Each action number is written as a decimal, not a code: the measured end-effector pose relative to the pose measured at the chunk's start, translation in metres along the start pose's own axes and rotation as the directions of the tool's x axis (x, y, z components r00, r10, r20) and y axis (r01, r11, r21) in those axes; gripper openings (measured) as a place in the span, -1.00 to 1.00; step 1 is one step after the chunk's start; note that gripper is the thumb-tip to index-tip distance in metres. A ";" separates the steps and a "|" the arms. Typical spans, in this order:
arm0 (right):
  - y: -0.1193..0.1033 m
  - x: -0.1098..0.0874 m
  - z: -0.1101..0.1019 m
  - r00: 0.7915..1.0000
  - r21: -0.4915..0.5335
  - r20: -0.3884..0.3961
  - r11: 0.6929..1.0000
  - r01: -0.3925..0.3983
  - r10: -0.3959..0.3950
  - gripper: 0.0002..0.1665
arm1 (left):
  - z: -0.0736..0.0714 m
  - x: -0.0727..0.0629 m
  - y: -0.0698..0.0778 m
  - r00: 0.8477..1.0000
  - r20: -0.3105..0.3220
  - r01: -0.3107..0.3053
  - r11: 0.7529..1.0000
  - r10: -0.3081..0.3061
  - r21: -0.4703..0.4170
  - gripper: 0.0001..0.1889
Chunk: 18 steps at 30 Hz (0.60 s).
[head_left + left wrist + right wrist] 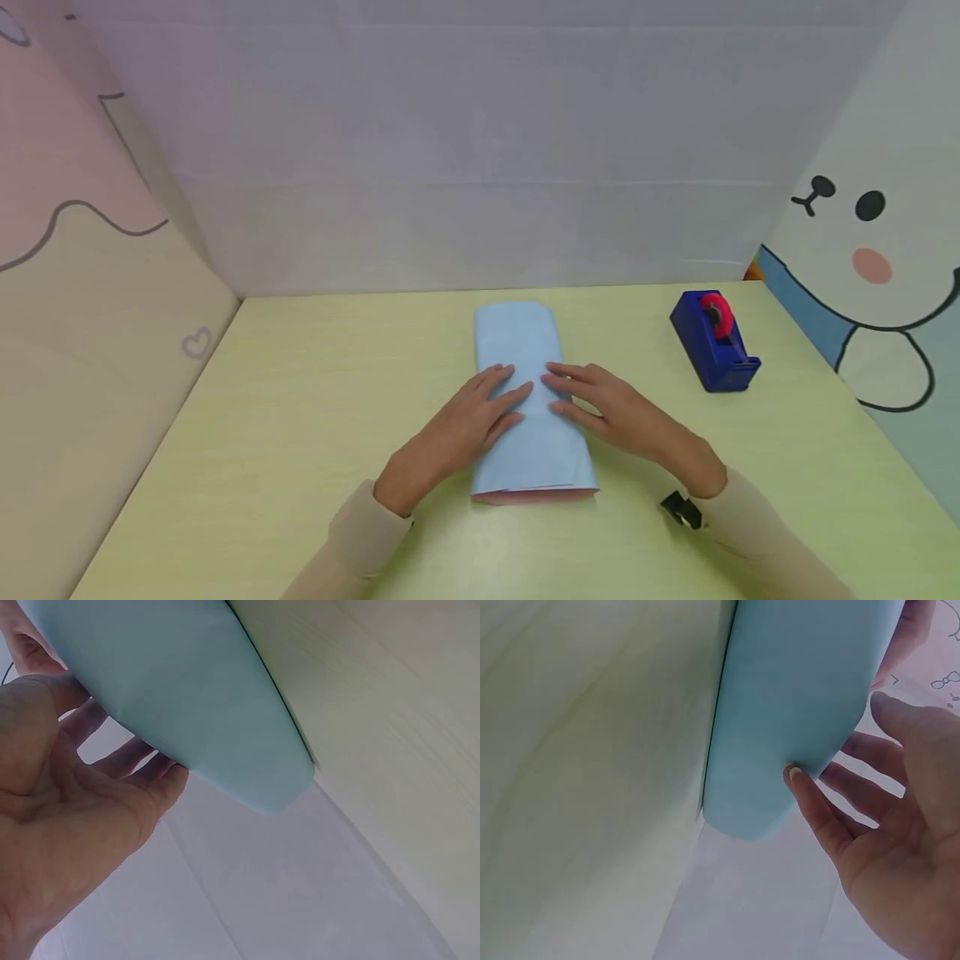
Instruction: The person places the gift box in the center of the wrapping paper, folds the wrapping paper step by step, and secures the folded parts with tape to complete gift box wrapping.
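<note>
A folded light-blue paper bundle point(528, 400), long and narrow with a thin pink edge showing at its near end, lies flat at the centre of the pale green counter point(300, 433). The left hand point(468, 421) and right hand point(615, 408) rest on its middle, fingers point(558, 379) straight, slightly spread, pressing down. At two o'clock from the bundle stands a blue tape dispenser point(712, 340) holding a red roll.

A pale yellow-green table point(300, 433) is carrying two things; a folded light blue paper point(525, 342) is lying flat near its middle, a pink edge showing at the near end; a blue tape dispenser point(712, 342) is sitting well apart, toward the far right corner.
</note>
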State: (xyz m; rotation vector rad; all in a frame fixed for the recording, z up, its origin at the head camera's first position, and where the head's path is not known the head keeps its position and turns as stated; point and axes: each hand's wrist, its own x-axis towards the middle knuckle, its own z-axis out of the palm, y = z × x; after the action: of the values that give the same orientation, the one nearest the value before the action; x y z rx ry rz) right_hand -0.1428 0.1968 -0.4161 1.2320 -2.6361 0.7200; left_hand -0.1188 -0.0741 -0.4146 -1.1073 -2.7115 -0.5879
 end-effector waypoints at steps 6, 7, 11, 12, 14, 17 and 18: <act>-0.005 -0.003 0.000 0.998 -0.052 -0.024 0.997 0.050 -0.051 -0.40 | 0.002 0.000 0.001 1.000 -0.018 -0.010 1.000 0.010 0.000 -0.54; -0.006 -0.004 0.001 0.999 -0.056 -0.022 0.997 0.047 -0.048 -0.38 | 0.002 0.000 0.002 1.000 -0.020 -0.012 1.000 0.012 -0.004 -0.54; -0.011 -0.006 0.003 1.000 -0.047 -0.011 0.999 0.017 -0.018 -0.33 | 0.003 0.000 0.001 0.999 -0.035 -0.022 1.000 0.022 -0.002 -0.54; -0.012 -0.005 0.003 1.000 -0.045 -0.008 0.999 0.013 -0.013 -0.33 | 0.003 -0.001 0.001 0.999 -0.042 -0.027 1.000 0.027 0.002 -0.54; -0.013 -0.005 0.004 1.000 -0.040 -0.005 0.999 0.005 -0.006 -0.32 | 0.003 -0.001 0.000 0.998 -0.059 -0.034 0.999 0.035 0.014 -0.55; -0.015 -0.003 0.005 1.000 -0.038 0.004 0.999 -0.002 0.002 -0.31 | 0.003 -0.002 0.000 0.995 -0.088 -0.044 0.998 0.047 0.039 -0.55; -0.015 -0.003 0.005 1.000 -0.037 0.008 0.999 -0.007 0.008 -0.31 | 0.003 -0.002 0.001 0.994 -0.099 -0.045 0.997 0.050 0.055 -0.56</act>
State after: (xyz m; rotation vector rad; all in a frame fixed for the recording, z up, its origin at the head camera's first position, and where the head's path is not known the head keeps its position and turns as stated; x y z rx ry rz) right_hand -0.1291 0.1877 -0.4159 1.2189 -2.6499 0.6648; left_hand -0.1169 -0.0740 -0.4176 -1.0951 -2.5929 -0.5456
